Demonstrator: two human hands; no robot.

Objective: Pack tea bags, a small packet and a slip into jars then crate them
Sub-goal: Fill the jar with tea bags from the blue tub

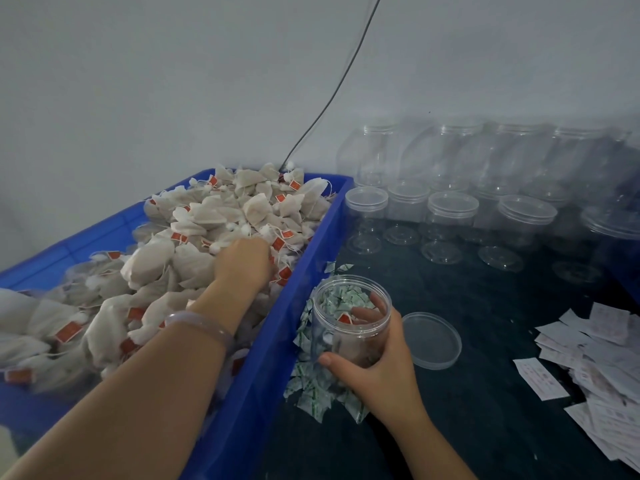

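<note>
The left hand's [242, 261] fingertips are buried among the tea bags [194, 230].

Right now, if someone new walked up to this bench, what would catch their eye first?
Probably the blue crate on the left, heaped with tea bags, the left hand reaching into them. Then the open jar held by the right hand, with rows of empty jars behind.

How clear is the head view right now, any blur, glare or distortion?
Head view: dim, bluish light; wide-angle bend at the edges; the empty jars at the back look soft and ghosted; the left hand in the tea bags is slightly blurred; no hard glare.
</note>
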